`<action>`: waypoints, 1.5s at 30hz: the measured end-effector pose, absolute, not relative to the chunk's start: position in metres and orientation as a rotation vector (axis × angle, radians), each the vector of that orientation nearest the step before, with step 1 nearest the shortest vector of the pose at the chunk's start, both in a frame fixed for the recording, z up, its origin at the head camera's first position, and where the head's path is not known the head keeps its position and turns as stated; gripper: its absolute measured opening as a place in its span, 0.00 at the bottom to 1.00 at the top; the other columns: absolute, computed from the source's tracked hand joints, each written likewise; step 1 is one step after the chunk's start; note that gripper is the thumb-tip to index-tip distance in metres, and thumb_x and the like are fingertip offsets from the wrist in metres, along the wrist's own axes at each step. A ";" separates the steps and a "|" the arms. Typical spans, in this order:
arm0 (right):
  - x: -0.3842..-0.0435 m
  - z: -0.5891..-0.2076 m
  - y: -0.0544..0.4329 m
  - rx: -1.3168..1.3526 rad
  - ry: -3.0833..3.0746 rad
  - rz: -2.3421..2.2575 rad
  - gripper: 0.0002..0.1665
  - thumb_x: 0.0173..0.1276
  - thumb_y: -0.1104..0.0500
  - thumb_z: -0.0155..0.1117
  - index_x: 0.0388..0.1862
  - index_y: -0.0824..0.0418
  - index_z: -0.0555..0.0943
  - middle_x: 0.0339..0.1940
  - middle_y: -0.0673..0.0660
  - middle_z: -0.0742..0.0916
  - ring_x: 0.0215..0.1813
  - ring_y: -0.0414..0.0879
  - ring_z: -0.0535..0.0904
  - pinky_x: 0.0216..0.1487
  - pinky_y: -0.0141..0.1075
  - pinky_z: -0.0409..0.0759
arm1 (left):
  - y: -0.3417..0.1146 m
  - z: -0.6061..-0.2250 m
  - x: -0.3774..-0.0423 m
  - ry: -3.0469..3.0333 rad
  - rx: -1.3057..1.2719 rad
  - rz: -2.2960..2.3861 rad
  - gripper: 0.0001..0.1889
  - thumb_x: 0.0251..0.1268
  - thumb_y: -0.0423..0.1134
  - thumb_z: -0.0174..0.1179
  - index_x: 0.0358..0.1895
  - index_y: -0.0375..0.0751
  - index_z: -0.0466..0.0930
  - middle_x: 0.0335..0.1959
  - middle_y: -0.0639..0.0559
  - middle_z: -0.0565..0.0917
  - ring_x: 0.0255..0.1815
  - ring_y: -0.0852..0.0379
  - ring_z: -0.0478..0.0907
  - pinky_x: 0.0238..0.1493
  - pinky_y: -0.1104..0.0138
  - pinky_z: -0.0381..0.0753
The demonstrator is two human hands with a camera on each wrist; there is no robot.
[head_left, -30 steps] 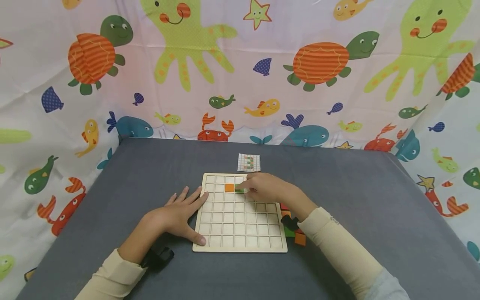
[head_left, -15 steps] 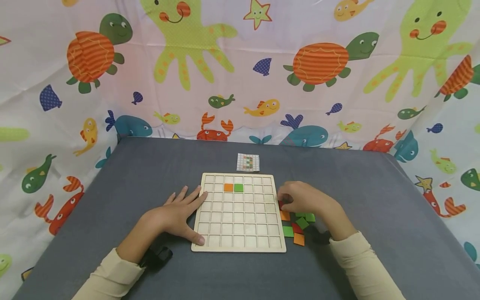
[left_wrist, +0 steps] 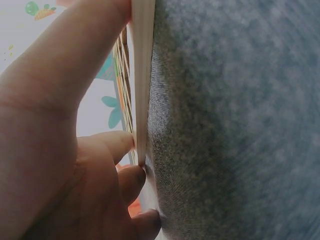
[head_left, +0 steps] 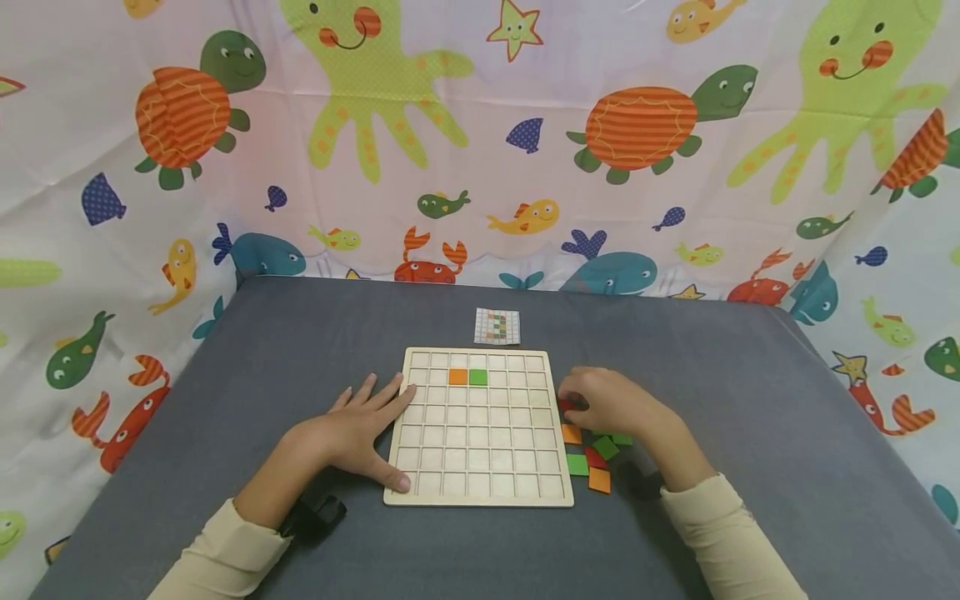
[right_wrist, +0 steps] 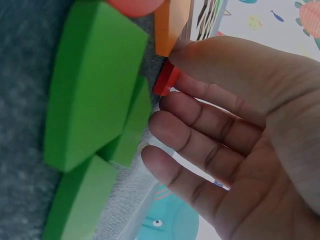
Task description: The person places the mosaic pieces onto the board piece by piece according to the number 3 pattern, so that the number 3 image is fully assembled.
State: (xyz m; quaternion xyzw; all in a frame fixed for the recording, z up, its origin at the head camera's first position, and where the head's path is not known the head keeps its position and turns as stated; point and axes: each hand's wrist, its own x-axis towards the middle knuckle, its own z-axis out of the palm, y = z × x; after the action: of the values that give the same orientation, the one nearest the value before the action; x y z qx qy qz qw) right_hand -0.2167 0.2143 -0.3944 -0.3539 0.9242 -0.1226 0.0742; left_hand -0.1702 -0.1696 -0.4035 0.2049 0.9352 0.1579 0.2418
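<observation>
A wooden grid board (head_left: 490, 437) lies flat, an orange square tile (head_left: 458, 377) and a green square tile (head_left: 477, 377) side by side in its second row. My left hand (head_left: 348, 437) is spread along the left edge, thumb and fingertips resting on the rim; the left wrist view shows the board's side (left_wrist: 142, 75) against them. Off the right edge, my right hand (head_left: 618, 406) has its thumb and index finger at a red tile (right_wrist: 166, 77), seemingly pinching it. Its other fingers are loosely bent, and they partly cover the tile in the head view.
Loose tiles lie right of the board: green ones (head_left: 605, 448), orange ones (head_left: 599, 479) and another red tile (head_left: 594, 457). Behind the board is a small card (head_left: 497, 327) printed with a coloured grid. A patterned curtain (head_left: 480, 150) surrounds the grey table (head_left: 337, 325).
My right hand has left the green tile on the board and moved right to the loose tiles, where it now touches a red one. My left hand has stayed put.
</observation>
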 end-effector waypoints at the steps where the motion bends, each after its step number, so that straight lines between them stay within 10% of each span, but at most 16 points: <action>1: -0.216 -0.395 0.214 -1.059 2.779 -0.367 0.08 0.61 0.63 0.75 0.38 0.58 0.85 0.31 0.50 0.77 0.32 0.41 0.68 0.32 0.35 0.70 | -0.170 -0.405 -0.171 2.559 0.556 0.427 0.72 0.34 0.78 0.70 0.83 0.51 0.42 0.83 0.47 0.38 0.80 0.37 0.29 0.73 0.38 0.33; 45: -0.243 -0.390 0.166 -1.146 2.771 -0.421 0.04 0.65 0.66 0.72 0.36 0.60 0.85 0.29 0.51 0.79 0.32 0.43 0.70 0.33 0.35 0.72 | -0.169 -0.397 -0.165 2.575 0.568 0.448 0.69 0.39 0.73 0.74 0.83 0.48 0.44 0.83 0.44 0.41 0.80 0.34 0.32 0.72 0.35 0.35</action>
State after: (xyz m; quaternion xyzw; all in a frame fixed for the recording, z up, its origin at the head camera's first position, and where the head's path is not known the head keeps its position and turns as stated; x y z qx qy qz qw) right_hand -0.2425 0.1657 -0.3897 -0.3777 0.9137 -0.1390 0.0568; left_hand -0.1648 -0.1690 -0.3973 0.2066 0.9367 0.1628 0.2311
